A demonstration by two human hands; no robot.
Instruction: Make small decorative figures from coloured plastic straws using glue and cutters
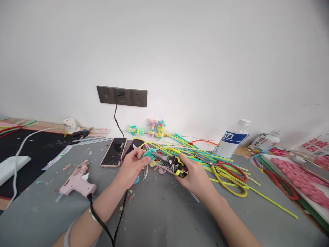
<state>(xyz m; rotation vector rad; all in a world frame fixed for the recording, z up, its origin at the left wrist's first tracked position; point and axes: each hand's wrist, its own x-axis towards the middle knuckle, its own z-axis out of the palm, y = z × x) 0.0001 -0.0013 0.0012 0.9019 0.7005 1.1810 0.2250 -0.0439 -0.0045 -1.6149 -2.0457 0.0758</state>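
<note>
My left hand [135, 166] pinches a small teal bundle of fuzzy pipe cleaner [148, 153] near the middle of the table. In my right hand [194, 173] is a pair of pliers [171, 163] with black and yellow handles, perhaps wire strippers. Their jaws point left and meet the teal bundle; whether they bite into it I cannot tell. Loose pipe cleaners [231, 171], yellow, green and teal, spread out to the right of the pliers. Short cut-off pieces lie beneath both hands.
A pink glue gun [78, 183] lies at left, its black cord running under my left forearm. Behind are a phone [112, 152] and small pipe-cleaner figures [156, 128]. Scissors [228, 175] and a bottle [231, 140] stand or lie at right, near a pink braided piece [300, 175].
</note>
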